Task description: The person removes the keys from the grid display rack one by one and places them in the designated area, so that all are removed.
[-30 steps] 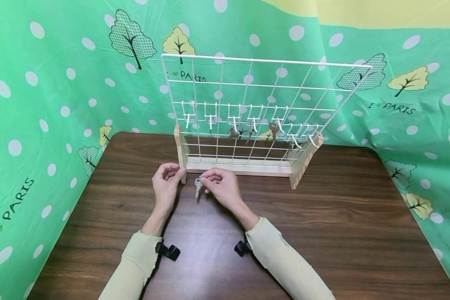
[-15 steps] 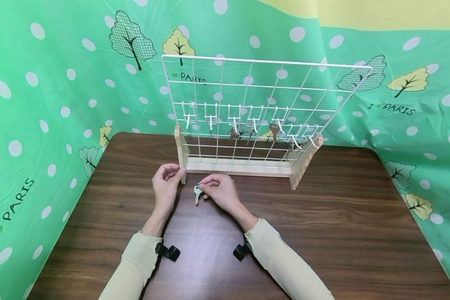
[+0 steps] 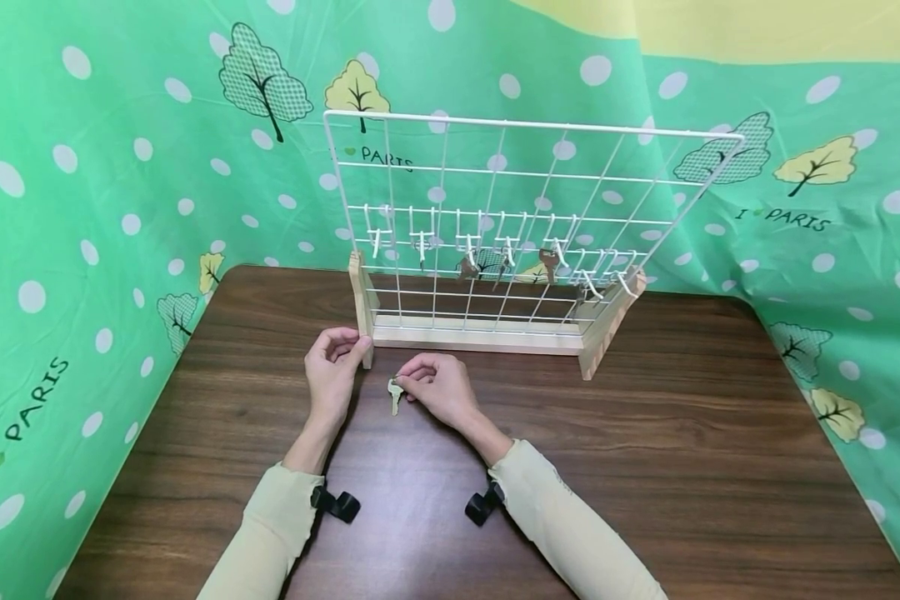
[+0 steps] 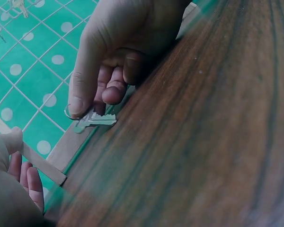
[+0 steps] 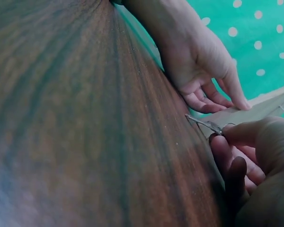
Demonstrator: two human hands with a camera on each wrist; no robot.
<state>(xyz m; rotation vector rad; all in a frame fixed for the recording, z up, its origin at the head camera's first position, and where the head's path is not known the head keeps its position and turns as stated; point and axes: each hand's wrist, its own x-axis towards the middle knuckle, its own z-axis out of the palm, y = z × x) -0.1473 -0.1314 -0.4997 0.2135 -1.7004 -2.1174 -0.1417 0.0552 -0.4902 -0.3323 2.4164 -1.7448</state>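
Near the table's middle, my right hand [image 3: 446, 387] pinches a small silver key [image 3: 395, 400] by its ring, between thumb and forefinger. The blade points down in the head view. In the left wrist view the ring shows at the thumb tip, above the key's head [image 4: 84, 124]. My left hand [image 3: 332, 367] holds the left wooden leg [image 3: 361, 300] of a white wire grid rack [image 3: 532, 124], thumb on the leg's near edge. White hooks [image 3: 376, 242] line the grid. Several keys hang from them, among them a brownish key [image 3: 547, 263].
The rack's wooden base bar [image 3: 480, 338] and right leg [image 3: 615, 321] stand on the dark wooden table [image 3: 720, 467]. Behind and beside the table hangs a green dotted cloth [image 3: 142, 317]. A black camera mount sits on each wrist.
My right hand has drawn slightly toward the front of the table with the key, away from the rack. The key has turned, its flat face now showing more. My left hand stays on the leg.
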